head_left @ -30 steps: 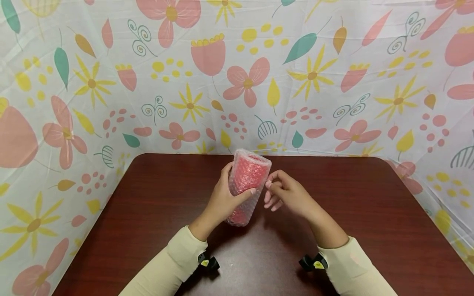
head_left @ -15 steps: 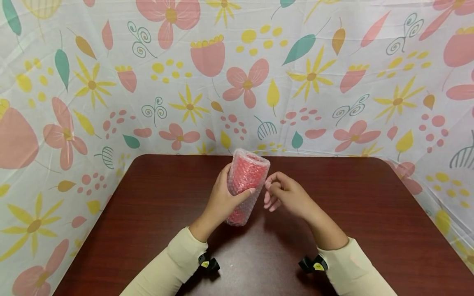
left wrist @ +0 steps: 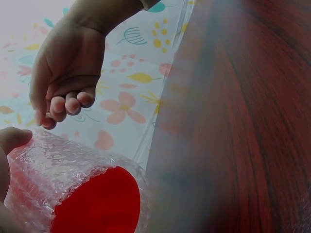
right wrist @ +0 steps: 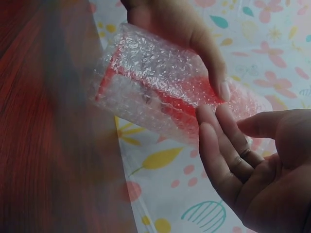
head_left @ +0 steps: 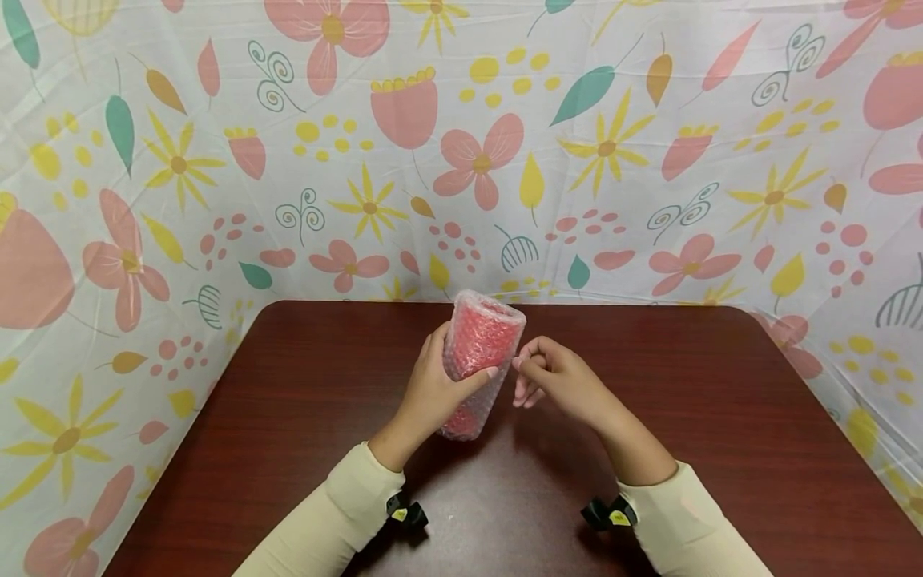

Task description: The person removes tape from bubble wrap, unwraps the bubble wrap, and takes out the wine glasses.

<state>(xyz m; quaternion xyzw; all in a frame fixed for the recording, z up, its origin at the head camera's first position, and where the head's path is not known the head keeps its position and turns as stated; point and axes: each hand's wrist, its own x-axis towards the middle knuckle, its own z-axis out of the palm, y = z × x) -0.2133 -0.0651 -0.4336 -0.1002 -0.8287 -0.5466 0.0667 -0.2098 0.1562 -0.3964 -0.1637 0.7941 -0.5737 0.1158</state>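
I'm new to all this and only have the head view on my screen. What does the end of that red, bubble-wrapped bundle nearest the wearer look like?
Observer: The left wrist view shows a smooth red face there, seemingly uncovered, with bubble wrap around its edge.

Visitor: Oh! And the right hand, which I only see from the back?

Observer: From the left wrist, the right hand shows its palm side, fingers bent.

Visitor: What's on the side of the bundle facing that hand?

Observer: The right wrist view shows red bands beside paler areas under the clear wrap; I can't tell what the paler areas are.
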